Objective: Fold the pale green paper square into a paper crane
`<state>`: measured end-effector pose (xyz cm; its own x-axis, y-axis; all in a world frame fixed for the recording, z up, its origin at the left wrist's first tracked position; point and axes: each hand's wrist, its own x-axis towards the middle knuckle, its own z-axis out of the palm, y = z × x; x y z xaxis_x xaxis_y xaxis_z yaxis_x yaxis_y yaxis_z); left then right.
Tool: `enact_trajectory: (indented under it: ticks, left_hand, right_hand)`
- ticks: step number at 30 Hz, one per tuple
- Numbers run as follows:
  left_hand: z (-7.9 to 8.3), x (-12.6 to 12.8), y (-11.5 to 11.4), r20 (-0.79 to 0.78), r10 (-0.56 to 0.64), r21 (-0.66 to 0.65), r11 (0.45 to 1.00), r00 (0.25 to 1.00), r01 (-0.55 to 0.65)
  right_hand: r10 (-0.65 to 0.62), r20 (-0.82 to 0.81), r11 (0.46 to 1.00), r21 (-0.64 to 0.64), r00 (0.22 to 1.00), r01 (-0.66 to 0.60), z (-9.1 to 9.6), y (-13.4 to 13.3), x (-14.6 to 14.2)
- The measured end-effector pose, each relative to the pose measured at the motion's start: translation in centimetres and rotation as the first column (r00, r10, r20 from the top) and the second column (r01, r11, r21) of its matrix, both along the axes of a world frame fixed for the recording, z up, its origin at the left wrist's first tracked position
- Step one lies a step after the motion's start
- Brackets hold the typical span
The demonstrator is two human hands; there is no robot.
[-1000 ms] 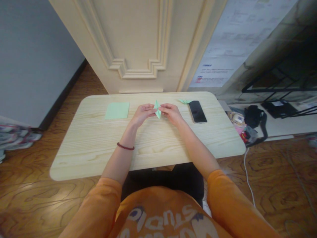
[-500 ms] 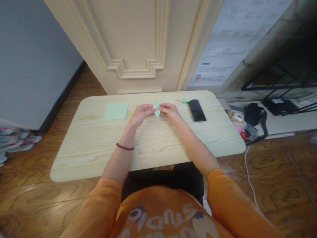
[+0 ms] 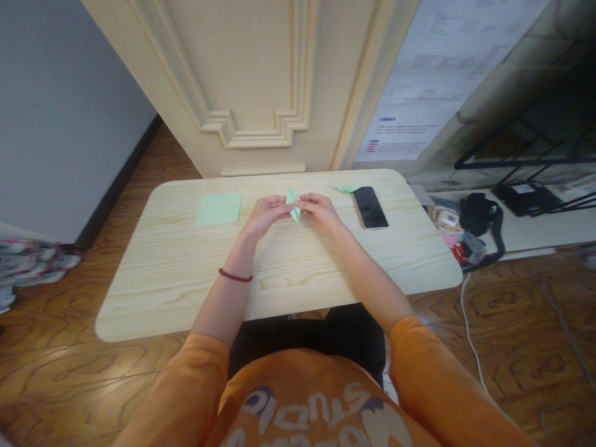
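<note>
Table (image 3: 298,273) bears phone (image 3: 371,208), green square (image 3: 218,208); fingers (image 3: 308,206) pinch folded paper (image 3: 292,196).

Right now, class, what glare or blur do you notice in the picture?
Head view: pale glare on the wooden floor, lower left; head view: print on the white sheet too blurred to read; head view: folded green paper slightly soft.

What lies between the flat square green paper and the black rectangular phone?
In the head view: the left hand and right hand, holding a diamond-shaped folded green paper, then a pointed green paper figure.
</note>
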<state>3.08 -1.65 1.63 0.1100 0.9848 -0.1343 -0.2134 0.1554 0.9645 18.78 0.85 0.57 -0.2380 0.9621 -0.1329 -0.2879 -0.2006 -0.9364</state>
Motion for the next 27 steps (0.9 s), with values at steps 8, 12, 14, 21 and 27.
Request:
enact_trajectory:
  ticks: [8,12,14,21,27]
  left_hand:
    - [0.03,0.08,-0.08,-0.006,0.010,-0.002,1.000,1.000,-0.010]
    - [0.13,0.07,-0.09,-0.011,0.028,-0.015,0.999,1.000,-0.028]
    - [0.11,0.04,-0.09,-0.030,0.030,-0.020,0.999,0.999,-0.031]
    - [-0.11,0.11,-0.15,-0.124,-0.012,-0.027,1.000,0.992,0.009]
    - [-0.02,0.28,-0.20,-0.141,-0.022,-0.026,0.999,0.990,0.019]
  right_hand:
    - [0.017,-0.022,1.000,-0.003,1.000,-0.017,0.19,-0.29,-0.03]
    - [0.026,0.026,0.999,0.044,0.999,-0.028,0.30,-0.36,0.06]
    - [0.003,0.065,0.996,0.092,0.998,-0.009,0.25,-0.28,0.09]
    - [-0.038,0.146,0.983,0.183,0.989,0.011,0.44,-0.14,0.18]
    - [-0.034,0.116,0.983,0.181,0.993,0.012,0.57,-0.10,0.37]
